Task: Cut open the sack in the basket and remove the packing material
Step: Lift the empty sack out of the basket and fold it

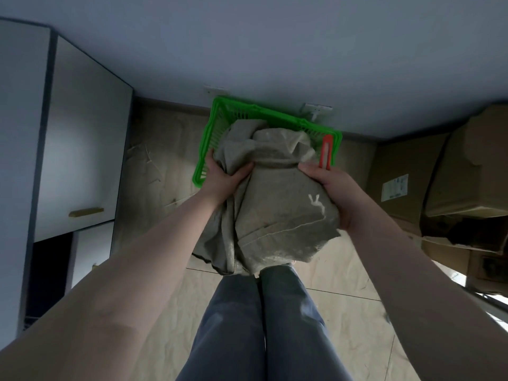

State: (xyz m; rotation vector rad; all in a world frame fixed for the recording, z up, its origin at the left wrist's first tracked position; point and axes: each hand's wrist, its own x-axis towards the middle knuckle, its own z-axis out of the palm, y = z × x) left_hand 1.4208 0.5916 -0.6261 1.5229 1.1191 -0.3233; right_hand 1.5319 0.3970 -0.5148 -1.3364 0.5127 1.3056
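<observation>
A grey-green woven sack (275, 204) bulges up out of a bright green plastic basket (209, 138) that stands on the floor against the wall. The sack's near end hangs over the basket toward my legs, and a pale stitched seam with a loose thread end shows on its right side. My left hand (222, 177) grips a bunched fold on the sack's left side. My right hand (332, 188) clasps the sack's right side. A red-orange cutter (327, 151) rests against the basket's right rim, just beyond my right fingers. The sack's contents are hidden.
White cabinets (82, 149) with a brass handle stand at the left. Stacked cardboard boxes (450, 182) fill the right side. The basket backs onto a pale wall with two sockets (317, 108). My legs in grey trousers (264, 325) stand on a crumpled paper-covered floor.
</observation>
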